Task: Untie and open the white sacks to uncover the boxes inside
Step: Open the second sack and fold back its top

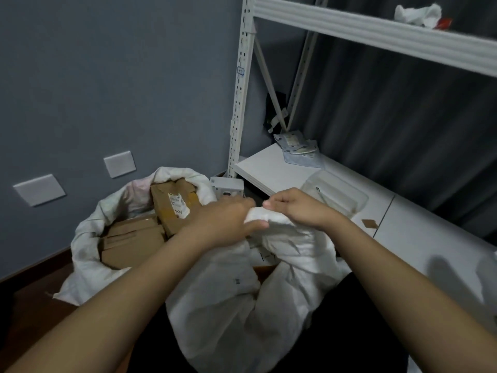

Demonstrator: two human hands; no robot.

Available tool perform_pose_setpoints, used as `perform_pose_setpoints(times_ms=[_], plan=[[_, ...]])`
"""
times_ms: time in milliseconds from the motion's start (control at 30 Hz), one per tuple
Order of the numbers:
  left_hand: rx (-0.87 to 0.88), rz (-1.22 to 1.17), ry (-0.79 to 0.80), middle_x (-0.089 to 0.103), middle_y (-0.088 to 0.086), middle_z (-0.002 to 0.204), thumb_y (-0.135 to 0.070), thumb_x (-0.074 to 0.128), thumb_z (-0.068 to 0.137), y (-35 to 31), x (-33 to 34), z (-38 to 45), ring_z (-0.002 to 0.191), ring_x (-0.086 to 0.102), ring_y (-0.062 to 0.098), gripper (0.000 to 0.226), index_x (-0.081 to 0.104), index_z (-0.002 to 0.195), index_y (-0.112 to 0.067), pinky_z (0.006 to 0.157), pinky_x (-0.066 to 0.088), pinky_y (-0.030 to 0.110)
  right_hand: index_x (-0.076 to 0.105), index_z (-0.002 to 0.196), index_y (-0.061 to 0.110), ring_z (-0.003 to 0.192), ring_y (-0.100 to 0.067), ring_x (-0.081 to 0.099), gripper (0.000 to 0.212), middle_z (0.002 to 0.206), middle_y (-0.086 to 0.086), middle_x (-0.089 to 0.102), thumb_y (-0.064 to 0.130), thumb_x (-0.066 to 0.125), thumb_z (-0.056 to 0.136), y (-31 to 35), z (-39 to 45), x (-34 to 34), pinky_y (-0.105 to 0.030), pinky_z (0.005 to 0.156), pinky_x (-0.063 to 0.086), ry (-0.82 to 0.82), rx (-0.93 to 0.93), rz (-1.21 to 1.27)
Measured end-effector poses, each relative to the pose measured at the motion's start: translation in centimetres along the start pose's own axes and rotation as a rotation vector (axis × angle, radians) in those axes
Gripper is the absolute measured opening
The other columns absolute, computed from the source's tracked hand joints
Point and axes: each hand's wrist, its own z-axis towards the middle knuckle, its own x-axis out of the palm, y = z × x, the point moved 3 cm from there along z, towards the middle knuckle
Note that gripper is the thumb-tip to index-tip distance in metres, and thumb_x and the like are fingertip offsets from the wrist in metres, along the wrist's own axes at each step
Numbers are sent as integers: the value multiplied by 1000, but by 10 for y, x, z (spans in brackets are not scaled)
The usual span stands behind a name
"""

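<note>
Head view: left hand (223, 219) and right hand (298, 208) are pinching the bunched neck of the near white sack (242, 300) between them. A hard tug is risking tearing the thin, crumpled fabric. Left of the hands, the open sack (88, 254) is showing brown boxes (134, 238).

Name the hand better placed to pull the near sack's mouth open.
Probably the right hand: it pinches the bunched top of the near sack, while the left hand grips just below, steadying it.
</note>
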Motion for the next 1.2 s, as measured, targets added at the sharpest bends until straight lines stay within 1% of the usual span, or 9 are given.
perform_pose_setpoints(times_ms=[133,233,367,467,633,833,1000,1100,1200], plan=[[33,-91,51,59,-1,88,-42,41,98,0,-4,3,85,56,19,26,55,92,-20,69,42,32,66,91,20,75,2,55,10,85,9,64,27,59,94,1,3,-2,-14,74,43,49,-46,-28],[-93,-274,141,55,-7,73,-43,44,97,31,-14,0,80,55,18,32,54,73,-25,72,42,32,64,96,26,75,5,54,15,87,13,62,35,70,85,-14,-8,-11,-13,71,41,53,-55,-247],[-52,27,145,54,2,115,-57,48,89,18,-10,4,114,48,24,45,56,118,-23,88,43,38,61,81,8,56,3,44,25,69,7,51,25,79,78,-17,-5,8,-14,56,34,-40,-70,-216],[91,-70,49,57,1,98,-52,44,93,-5,-4,10,97,55,22,32,51,95,-21,80,46,39,62,88,14,60,3,47,22,75,9,53,21,80,76,-8,-4,13,-13,58,36,47,-13,-103],[-27,-175,86,50,-5,72,-52,47,92,27,-16,6,83,51,19,38,52,71,-20,76,41,35,68,97,19,70,-1,52,20,78,10,59,28,75,81,-21,-19,-2,-17,68,40,-69,-105,-133],[172,-48,-130,59,-3,85,-52,42,94,-7,-11,15,84,56,17,33,53,90,-22,63,36,31,70,98,7,79,-5,59,18,86,-1,67,22,66,89,-23,-31,6,-19,74,45,-126,-55,209],[5,-15,-76,60,1,92,-56,35,95,19,-15,25,95,56,20,46,63,99,-19,78,44,34,70,90,9,65,-2,51,18,70,10,59,25,61,93,-43,-44,4,-18,64,39,-230,-31,137],[225,132,-191,59,2,97,-65,24,90,-9,2,28,95,54,23,57,59,100,-21,77,40,36,65,103,-5,80,-19,55,29,86,-11,62,22,56,96,-43,-39,17,-26,70,43,-188,93,479],[322,78,-208,65,3,92,-54,25,94,-15,6,30,90,57,25,52,63,97,-19,78,42,37,65,104,10,76,-10,55,22,84,-1,62,28,56,95,-37,-42,15,-18,66,44,-201,57,412]])
